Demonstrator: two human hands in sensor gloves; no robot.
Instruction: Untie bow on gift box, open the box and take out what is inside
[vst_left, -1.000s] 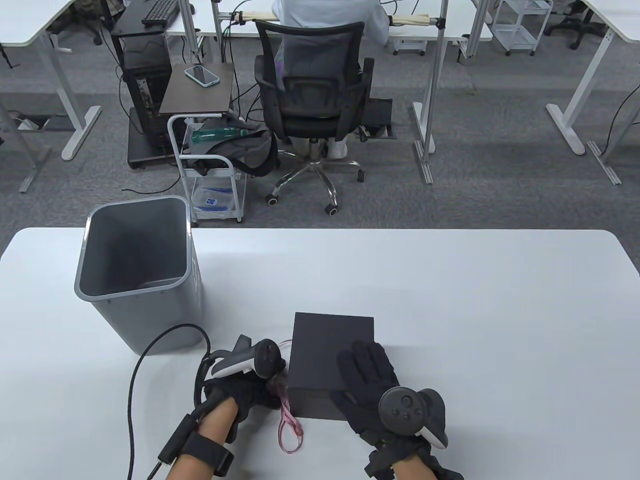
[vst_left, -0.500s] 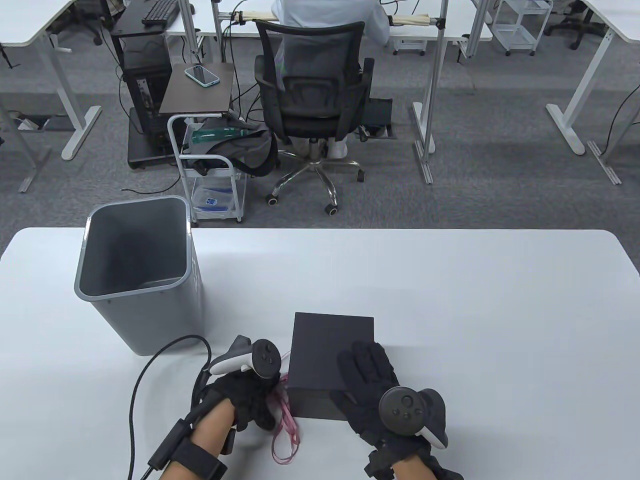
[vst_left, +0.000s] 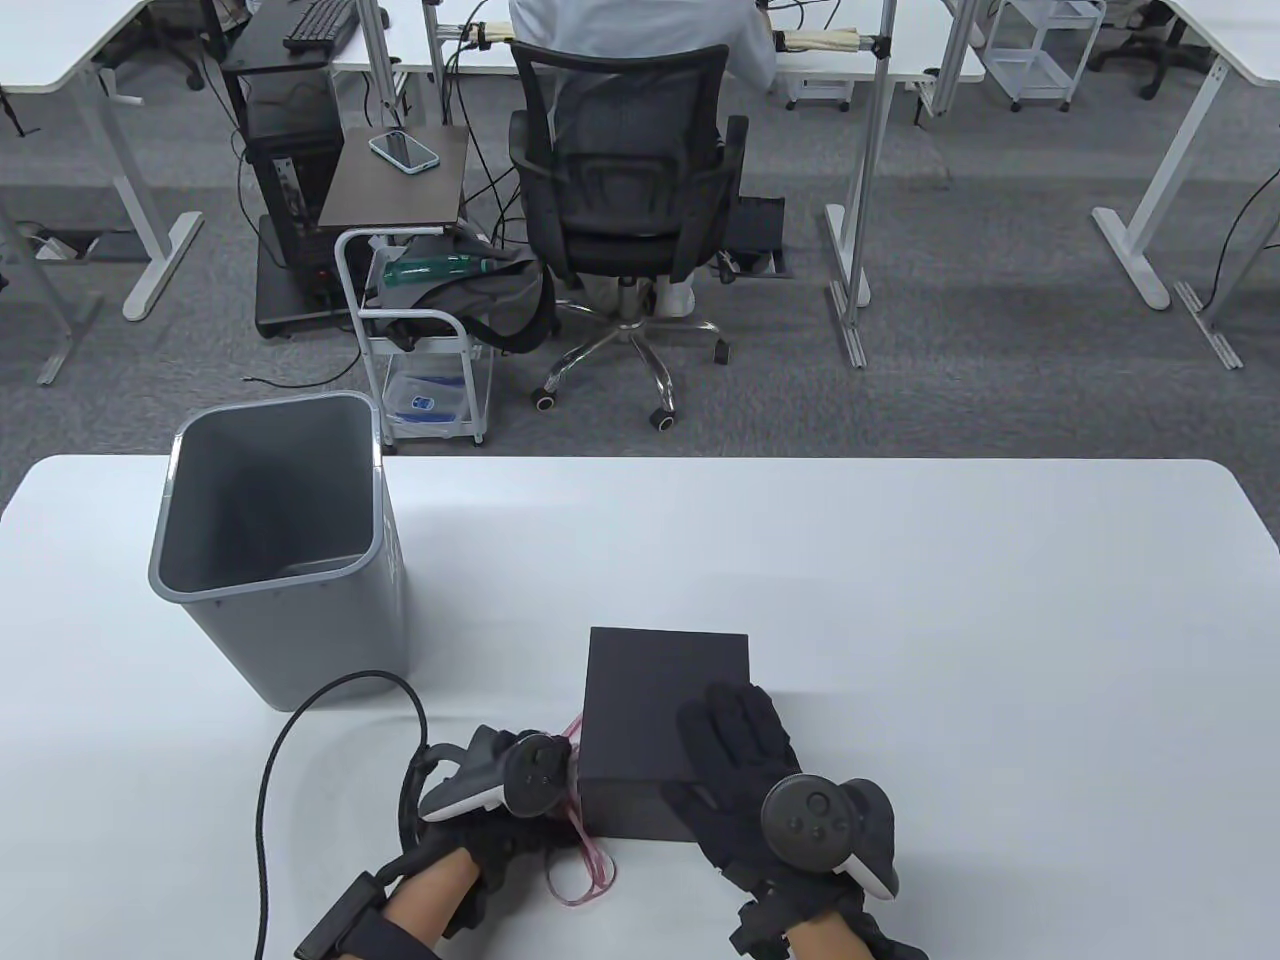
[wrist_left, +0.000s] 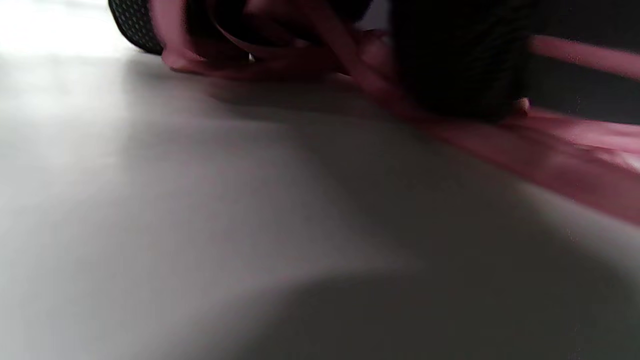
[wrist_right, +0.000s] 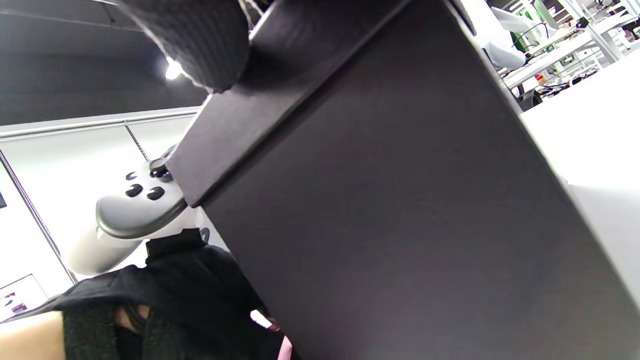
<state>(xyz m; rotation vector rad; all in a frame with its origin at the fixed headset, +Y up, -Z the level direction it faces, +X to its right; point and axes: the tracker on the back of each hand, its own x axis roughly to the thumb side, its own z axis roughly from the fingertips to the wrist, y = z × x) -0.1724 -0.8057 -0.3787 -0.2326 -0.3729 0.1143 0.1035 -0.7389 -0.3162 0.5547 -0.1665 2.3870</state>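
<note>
A black gift box (vst_left: 660, 700) stands closed on the white table (vst_left: 900, 620) near its front edge. My right hand (vst_left: 735, 745) lies flat on the lid's near right corner, fingers straight; its thumb (wrist_right: 200, 40) rests on the lid edge in the right wrist view. A pink ribbon (vst_left: 580, 850) lies loose on the table at the box's left side, untied. My left hand (vst_left: 500, 835) is low at the box's near left corner, and its fingers (wrist_left: 460, 60) pinch the ribbon (wrist_left: 550, 150) against the table.
A grey waste bin (vst_left: 275, 540) stands at the table's left rear. A black cable (vst_left: 300, 720) loops from my left wrist across the table. Beyond the table a person sits in an office chair (vst_left: 620, 180), beside a small cart (vst_left: 420, 330).
My left hand has dropped lower and moved slightly toward me, pulling the ribbon along the table beside the box. The right hand and the box have not moved.
</note>
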